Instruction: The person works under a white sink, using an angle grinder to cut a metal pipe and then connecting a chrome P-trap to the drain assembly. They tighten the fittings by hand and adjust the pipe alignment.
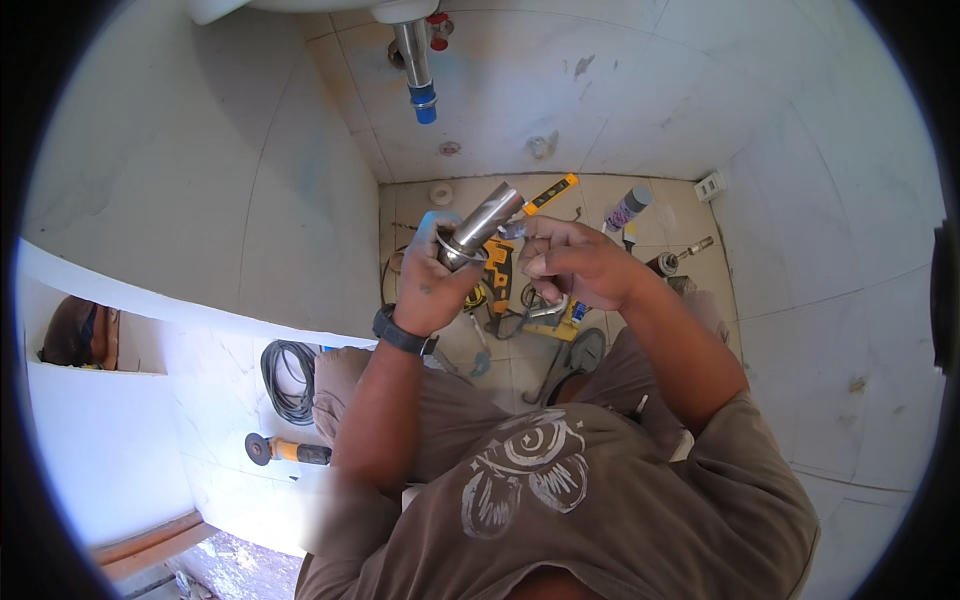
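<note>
My left hand [430, 288] is wrapped round a short shiny metal pipe [488, 220], tilted up toward the right. A wider ring or collar [462, 250] sits round its lower part, partly hidden by my fingers. To the right, my right hand [580, 262] is closed, thumb and fingers curled together close to the pipe but apart from it. A small pale, see-through bit [512, 230] shows at its fingertips; what it is I cannot make out. Just below these fingers a curved shiny piece [550, 308] shows, and whether they hold it is unclear.
Ahead, a metal drain pipe [412, 50] with a blue end hangs under a white basin. On the tiled floor lie a yellow level [551, 194], a spray can [628, 208], a yellow power tool [498, 275] and cables. At left are coiled hose [287, 383] and an angle grinder [286, 451].
</note>
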Demonstrator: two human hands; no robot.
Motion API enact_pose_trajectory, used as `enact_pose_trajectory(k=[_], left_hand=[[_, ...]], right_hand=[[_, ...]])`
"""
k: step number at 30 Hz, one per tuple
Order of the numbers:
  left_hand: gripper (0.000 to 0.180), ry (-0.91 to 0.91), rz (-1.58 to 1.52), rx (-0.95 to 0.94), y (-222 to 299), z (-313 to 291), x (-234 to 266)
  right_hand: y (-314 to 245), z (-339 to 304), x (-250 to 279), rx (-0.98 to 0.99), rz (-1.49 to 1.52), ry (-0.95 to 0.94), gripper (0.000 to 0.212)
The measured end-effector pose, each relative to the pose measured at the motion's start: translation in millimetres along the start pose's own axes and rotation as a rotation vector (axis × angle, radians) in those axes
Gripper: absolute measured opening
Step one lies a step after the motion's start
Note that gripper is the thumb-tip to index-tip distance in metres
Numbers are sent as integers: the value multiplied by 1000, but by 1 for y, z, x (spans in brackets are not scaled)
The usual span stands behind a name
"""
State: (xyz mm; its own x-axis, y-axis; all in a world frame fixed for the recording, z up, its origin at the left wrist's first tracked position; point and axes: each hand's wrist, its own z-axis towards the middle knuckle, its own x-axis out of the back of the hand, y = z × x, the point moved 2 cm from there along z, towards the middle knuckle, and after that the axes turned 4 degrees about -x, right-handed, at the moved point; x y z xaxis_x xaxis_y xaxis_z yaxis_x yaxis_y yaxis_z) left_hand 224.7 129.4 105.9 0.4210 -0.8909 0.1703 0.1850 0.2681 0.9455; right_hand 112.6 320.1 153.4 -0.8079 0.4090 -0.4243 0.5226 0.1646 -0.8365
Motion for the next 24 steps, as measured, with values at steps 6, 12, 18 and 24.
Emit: enact_pose_trajectory(k=[6,12,18,24], left_hand=[[40,-73,127,-35,3,-2,0],[41,-43,405,-151,4,-2,-1],[36,17,390,-74,4,-5,-7],[35,146,149,88,2,-1,2]], right_hand=[[-5,1,-3,-21,-5,-12,45],[-4,-6,0,-81,32,23,30],[-13,-23,-3,119,60,-12,34],[-7,-16,12,240,61,154,48]])
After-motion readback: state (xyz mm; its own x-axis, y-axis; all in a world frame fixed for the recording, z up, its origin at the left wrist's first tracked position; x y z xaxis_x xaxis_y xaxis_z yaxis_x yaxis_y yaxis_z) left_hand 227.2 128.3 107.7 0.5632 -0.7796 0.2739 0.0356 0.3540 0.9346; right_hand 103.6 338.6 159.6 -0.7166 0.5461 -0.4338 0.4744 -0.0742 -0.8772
